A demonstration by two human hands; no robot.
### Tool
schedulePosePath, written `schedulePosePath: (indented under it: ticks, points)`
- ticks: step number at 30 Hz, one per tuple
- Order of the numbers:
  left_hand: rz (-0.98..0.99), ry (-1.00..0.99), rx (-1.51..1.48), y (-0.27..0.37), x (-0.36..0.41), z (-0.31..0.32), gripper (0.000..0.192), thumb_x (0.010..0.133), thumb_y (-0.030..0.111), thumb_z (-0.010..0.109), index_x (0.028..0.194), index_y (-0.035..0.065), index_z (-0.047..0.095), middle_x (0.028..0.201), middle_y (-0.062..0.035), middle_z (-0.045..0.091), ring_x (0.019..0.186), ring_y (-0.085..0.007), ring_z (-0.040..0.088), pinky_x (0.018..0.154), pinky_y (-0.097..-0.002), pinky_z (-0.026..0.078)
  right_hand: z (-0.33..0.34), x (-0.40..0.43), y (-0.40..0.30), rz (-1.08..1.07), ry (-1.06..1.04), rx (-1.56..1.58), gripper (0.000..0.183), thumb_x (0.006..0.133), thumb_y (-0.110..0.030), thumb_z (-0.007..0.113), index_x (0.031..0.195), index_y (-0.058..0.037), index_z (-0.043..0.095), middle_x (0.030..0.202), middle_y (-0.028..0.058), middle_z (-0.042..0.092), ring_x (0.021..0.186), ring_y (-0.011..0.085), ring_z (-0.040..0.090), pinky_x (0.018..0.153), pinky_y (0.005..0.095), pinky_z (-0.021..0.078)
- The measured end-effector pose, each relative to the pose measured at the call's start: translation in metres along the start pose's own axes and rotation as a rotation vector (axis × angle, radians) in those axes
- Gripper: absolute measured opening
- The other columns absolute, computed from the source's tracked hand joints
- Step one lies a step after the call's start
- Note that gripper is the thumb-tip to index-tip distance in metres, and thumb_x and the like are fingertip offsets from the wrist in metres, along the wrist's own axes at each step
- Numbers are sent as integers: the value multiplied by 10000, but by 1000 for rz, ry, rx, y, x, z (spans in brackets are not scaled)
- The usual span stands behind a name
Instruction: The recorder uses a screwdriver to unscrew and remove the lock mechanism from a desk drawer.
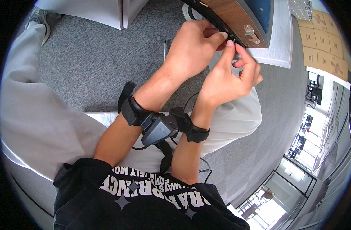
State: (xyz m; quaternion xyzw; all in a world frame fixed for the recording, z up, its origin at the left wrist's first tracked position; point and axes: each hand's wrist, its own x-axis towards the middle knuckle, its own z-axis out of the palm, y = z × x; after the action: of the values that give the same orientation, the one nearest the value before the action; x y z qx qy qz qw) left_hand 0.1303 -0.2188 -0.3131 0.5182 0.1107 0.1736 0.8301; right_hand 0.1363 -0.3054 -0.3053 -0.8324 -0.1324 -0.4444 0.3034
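My left hand (194, 49) and my right hand (231, 70) meet at the lower end of a black strip (212, 21) along the edge of a wood-grain panel (235, 20). The left thumb presses on the strip, its other fingers curled behind and partly hidden. At the same end, my right thumb and index finger are close together around a tiny metallic piece (234, 40); whether they pinch it is unclear. A metal latch plate (251, 34) is fixed on the panel, to the right of the hands.
A white board edge (278, 54) juts out beside the panel. A thin pen-like rod (165, 50) is on the grey carpet (106, 57). Stacked cardboard boxes (322, 43) stand at right. Black straps with a grey device (161, 130) and cables are at my wrists. Cabinet panels (92, 10) stand at top left.
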Motion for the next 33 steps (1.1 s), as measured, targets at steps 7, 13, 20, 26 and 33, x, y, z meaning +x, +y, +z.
schedulePosePath:
  ticks: [7,13,20,26,33]
  points:
    - [-5,-1,-3,0,0,0,227,922,106,632,983,-110,666,867,-170,731,812,-203,728,728,-308,567,2,-1,-2,15,23,-26,131,735,-41,807,790,-109,708,671,-14,426,718,205,415,619,359,368]
    - [3,-9,37,-1,0,-1,227,921,108,632,994,-103,668,873,-172,733,822,-207,729,733,-313,567,2,-1,-4,44,12,-33,71,769,-48,788,827,-80,759,658,-30,487,765,182,422,638,349,383]
    - [1,-7,12,2,-1,0,224,919,100,624,1002,-104,667,892,-193,734,842,-221,734,754,-314,567,2,-3,-7,57,16,-48,40,791,-73,774,830,-66,767,660,-23,504,772,187,428,637,356,392]
    - [-15,-1,68,7,-3,-1,232,917,107,622,999,-105,668,898,-195,735,836,-223,733,749,-319,565,4,-4,-6,46,35,-37,52,789,-71,776,839,-64,763,688,-13,521,770,195,440,642,352,395]
    - [-46,-39,125,12,-4,-3,268,942,133,627,1051,-111,650,967,-147,719,884,-160,674,786,-279,533,2,-5,-8,76,15,-34,127,749,-54,803,814,-88,699,702,3,444,730,211,425,652,365,382]
